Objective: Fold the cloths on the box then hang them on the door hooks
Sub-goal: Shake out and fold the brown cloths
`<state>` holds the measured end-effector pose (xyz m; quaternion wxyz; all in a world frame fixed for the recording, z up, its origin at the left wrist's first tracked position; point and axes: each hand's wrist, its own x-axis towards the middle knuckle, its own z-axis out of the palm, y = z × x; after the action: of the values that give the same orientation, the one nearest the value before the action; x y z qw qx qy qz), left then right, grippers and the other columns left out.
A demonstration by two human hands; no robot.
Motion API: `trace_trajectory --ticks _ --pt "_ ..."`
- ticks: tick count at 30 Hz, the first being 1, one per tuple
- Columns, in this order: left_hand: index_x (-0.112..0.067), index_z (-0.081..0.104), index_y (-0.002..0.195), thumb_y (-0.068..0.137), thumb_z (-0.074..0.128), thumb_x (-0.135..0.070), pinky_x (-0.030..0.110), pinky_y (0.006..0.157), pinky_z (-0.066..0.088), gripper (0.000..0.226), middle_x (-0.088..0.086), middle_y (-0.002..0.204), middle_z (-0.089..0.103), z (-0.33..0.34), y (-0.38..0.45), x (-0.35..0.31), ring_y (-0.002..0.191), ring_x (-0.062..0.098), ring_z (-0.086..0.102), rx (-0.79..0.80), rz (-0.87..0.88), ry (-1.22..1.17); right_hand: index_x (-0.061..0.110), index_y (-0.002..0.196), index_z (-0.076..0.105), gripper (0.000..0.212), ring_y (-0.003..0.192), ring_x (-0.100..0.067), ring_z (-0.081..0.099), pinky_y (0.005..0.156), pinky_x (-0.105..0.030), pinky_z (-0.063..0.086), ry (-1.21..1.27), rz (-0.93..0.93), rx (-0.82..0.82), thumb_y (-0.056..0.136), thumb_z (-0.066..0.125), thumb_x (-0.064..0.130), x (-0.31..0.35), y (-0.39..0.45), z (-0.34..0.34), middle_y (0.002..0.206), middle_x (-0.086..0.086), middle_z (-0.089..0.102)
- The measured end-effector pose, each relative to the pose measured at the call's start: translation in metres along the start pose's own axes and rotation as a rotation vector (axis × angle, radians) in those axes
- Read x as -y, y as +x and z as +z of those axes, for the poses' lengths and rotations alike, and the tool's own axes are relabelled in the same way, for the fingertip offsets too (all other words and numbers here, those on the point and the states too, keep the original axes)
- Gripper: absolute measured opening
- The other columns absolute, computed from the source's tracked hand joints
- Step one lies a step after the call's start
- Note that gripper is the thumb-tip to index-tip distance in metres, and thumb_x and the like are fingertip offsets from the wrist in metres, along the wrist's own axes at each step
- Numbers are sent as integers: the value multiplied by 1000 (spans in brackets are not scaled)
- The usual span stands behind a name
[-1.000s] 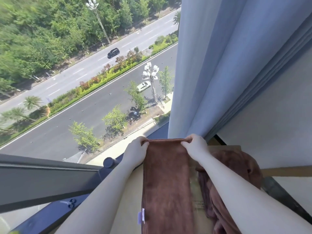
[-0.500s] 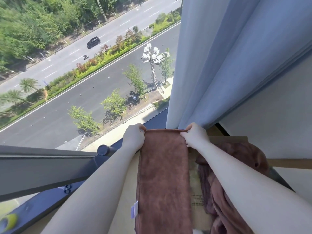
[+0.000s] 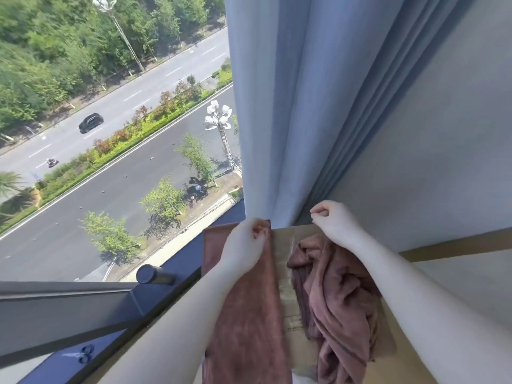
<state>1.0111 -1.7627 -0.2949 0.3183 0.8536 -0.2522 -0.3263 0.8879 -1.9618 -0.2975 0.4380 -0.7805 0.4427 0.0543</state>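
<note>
At the far edge of the cardboard box (image 3: 285, 275), left hand (image 3: 245, 245) pinches the top right corner of the folded brown cloth (image 3: 246, 328); right hand (image 3: 333, 220) is loosely curled and holds nothing, hovering above the box's far right corner. Folded cloth lies as a long flat strip along the box's left side, crumpled second cloth (image 3: 338, 297) heaped just right of it. Looks like soft, light, limp terry with decent friction, so I'd pinch both far corners and keep the layers together, otherwise the fold slumps.
</note>
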Motion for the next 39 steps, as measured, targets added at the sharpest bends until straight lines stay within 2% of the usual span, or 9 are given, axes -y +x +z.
trace_trajectory --ticks 3,6,10,14,16,21,30,36,39 --pt "-31 69 106 94 56 -27 24 74 45 18 -11 101 70 35 -15 -22 89 11 61 228 14 9 18 117 68 22 107 -24 65 90 -33 49 -4 83 -143 96 63 23 -26 -19 -13 112 0 70" --pt "-27 68 112 93 58 -41 29 86 49 26 -6 111 71 68 -32 -29 103 16 65 335 -52 55 19 130 61 37 119 -30 61 99 -38 48 -18 211 -210 97 59 35 -50 -40 -23 133 -8 62" --pt "-19 63 121 96 57 -47 29 90 47 38 -4 119 67 97 -48 -29 110 18 64 381 -150 68 18 139 54 51 124 -30 57 103 -38 45 -14 348 -127 96 59 44 -75 -68 -29 139 -11 55" --pt "-23 66 118 95 61 -33 27 87 49 25 -7 114 70 105 -60 -31 103 14 65 331 -197 -44 14 148 46 67 125 -26 59 108 -38 45 113 352 10 91 67 42 -88 -87 -28 138 -7 61" --pt "-25 68 107 91 64 -23 21 77 49 17 -8 105 72 106 -67 -33 96 13 67 315 -190 -117 14 143 51 63 115 -24 65 101 -36 49 139 338 24 90 70 40 -92 -95 -25 125 -4 68" --pt "-17 67 93 86 71 -18 10 67 44 8 -4 94 72 104 -83 -43 81 4 63 259 -104 -114 23 90 67 4 92 -24 68 72 -30 46 156 254 -67 93 67 24 -93 -112 -20 86 3 72" --pt "-22 64 79 81 76 -26 29 81 54 13 1 94 70 72 -110 -56 84 13 66 249 -21 -236 17 74 63 11 70 -16 52 65 -30 37 314 176 -49 84 67 17 -58 -135 -37 71 4 58" --pt "-22 58 78 77 72 -24 42 77 48 15 7 90 69 30 -131 -83 82 22 63 344 -39 -505 24 76 72 6 77 -19 64 73 -33 47 378 105 -48 82 70 23 -24 -151 -48 75 7 70" --pt "-21 66 84 75 71 -15 47 87 52 12 17 99 73 7 -138 -106 94 37 70 320 -32 -702 26 77 74 7 76 -17 65 76 -33 47 434 64 -58 83 72 25 -3 -159 -53 72 9 73"
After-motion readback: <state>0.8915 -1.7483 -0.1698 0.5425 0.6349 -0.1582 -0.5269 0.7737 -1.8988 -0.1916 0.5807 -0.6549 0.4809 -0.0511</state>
